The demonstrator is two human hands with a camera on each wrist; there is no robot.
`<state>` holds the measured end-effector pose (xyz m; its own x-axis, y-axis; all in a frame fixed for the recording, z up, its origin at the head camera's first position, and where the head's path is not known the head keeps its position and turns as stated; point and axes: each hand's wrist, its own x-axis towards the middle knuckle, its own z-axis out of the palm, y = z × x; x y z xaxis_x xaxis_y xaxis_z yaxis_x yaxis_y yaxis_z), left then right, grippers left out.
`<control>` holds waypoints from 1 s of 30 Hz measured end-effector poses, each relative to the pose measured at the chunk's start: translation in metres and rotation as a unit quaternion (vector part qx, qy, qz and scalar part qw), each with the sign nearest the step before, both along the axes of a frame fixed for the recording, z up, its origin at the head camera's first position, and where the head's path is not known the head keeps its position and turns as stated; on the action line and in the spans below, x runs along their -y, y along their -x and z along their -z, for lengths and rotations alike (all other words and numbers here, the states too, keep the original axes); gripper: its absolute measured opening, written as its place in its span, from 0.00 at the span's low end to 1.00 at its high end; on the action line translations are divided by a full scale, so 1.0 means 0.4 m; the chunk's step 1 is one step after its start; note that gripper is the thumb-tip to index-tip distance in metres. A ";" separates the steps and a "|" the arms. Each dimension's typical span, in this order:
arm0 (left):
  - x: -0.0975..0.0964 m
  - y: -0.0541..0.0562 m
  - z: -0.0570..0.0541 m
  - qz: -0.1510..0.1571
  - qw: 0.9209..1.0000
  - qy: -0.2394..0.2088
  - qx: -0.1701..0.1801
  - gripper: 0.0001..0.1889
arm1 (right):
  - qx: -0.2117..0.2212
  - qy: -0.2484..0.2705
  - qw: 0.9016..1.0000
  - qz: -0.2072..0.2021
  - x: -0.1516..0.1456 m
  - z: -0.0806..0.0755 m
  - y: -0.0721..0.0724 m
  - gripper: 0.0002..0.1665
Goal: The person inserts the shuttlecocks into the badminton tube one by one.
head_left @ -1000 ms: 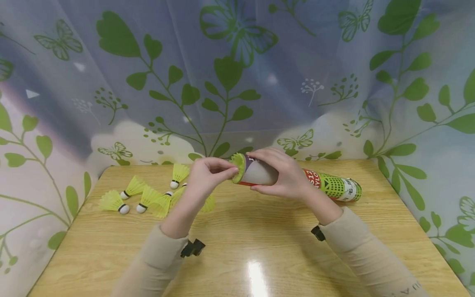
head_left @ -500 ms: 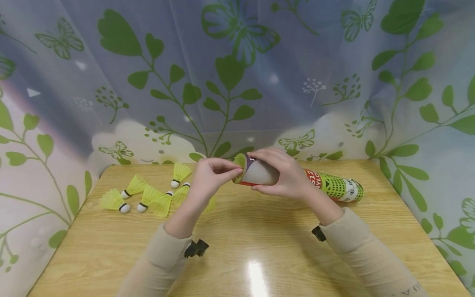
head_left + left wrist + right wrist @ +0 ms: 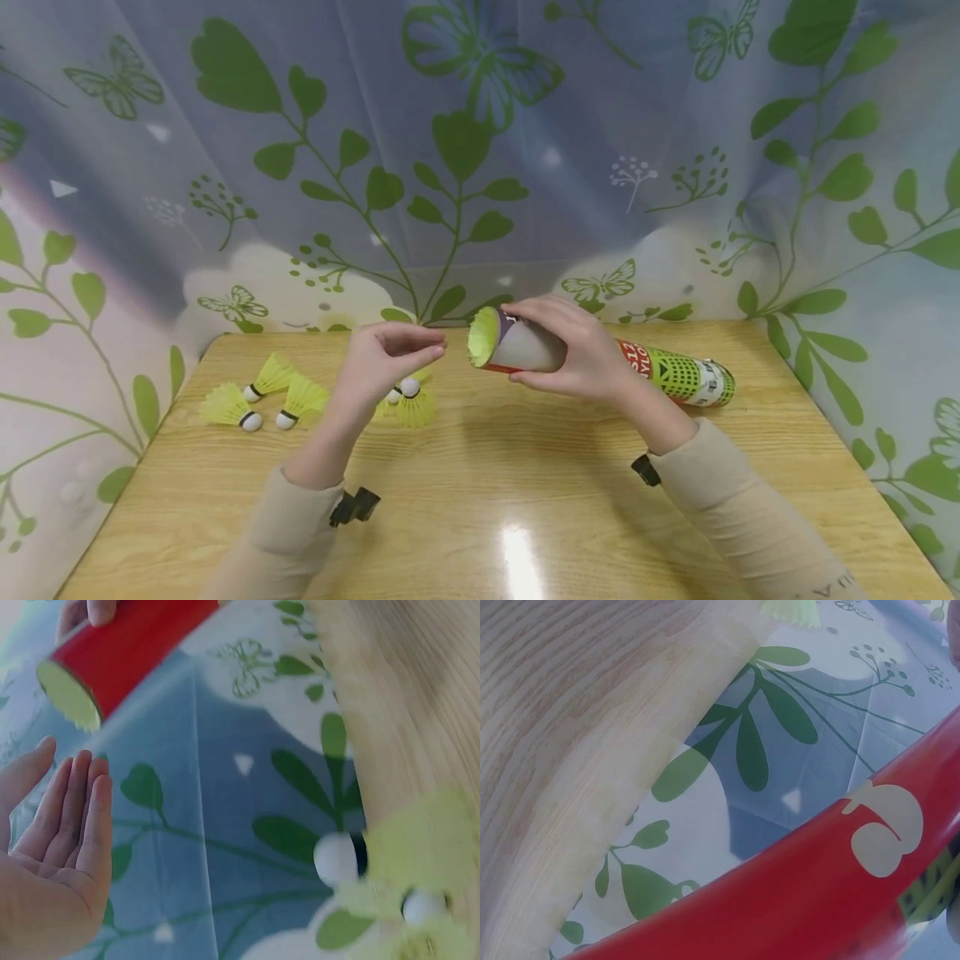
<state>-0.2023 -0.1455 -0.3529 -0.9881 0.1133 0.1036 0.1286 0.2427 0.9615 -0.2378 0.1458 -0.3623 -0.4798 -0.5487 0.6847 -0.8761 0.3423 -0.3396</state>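
My right hand point(image 3: 581, 350) grips a shuttlecock tube point(image 3: 671, 377), red, green and grey, with its fingers and thumb wrapped round it. The tube lies sideways above the table with its mouth toward the left. A yellow shuttlecock skirt point(image 3: 483, 336) fills that mouth, its toothed edge right at the rim; the cork is hidden inside. Just left of the mouth is my left hand point(image 3: 367, 375), holding nothing. In the left wrist view, its fingers point(image 3: 75, 802) are fairly straight, below the red tube point(image 3: 135, 656). The right wrist view shows the tube's red side point(image 3: 780, 900) up close.
Yellow shuttlecocks with white heads lie on the table's left: one outermost point(image 3: 225, 406), one behind it point(image 3: 272, 377), one nearer the middle point(image 3: 302, 398). Others point(image 3: 415, 407) lie beside and partly behind my left hand. A leaf-printed curtain point(image 3: 465, 208) hangs along the table's back edge point(image 3: 255, 336).
My left fingers were at the shuttlecock in the tube's mouth; they have let go and moved left, away from it. The right hand and tube have hardly moved.
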 end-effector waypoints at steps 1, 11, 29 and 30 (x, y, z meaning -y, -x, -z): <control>0.014 0.000 0.002 -0.004 1.000 0.000 0.003 0.14 | 0.000 -0.001 1.000 0.000 0.000 0.000 -0.001 0.47; 0.183 -0.001 0.025 -0.084 0.994 0.065 0.023 0.22 | 0.001 -0.002 1.000 -0.001 -0.001 0.001 0.001 0.47; 0.491 -0.006 0.127 -0.264 0.960 0.079 0.038 0.12 | 0.002 -0.004 1.000 0.000 -0.001 0.003 -0.001 0.47; 0.506 -0.008 0.132 -0.268 0.959 0.089 0.038 0.12 | 0.001 -0.005 1.000 -0.001 0.000 0.004 -0.001 0.47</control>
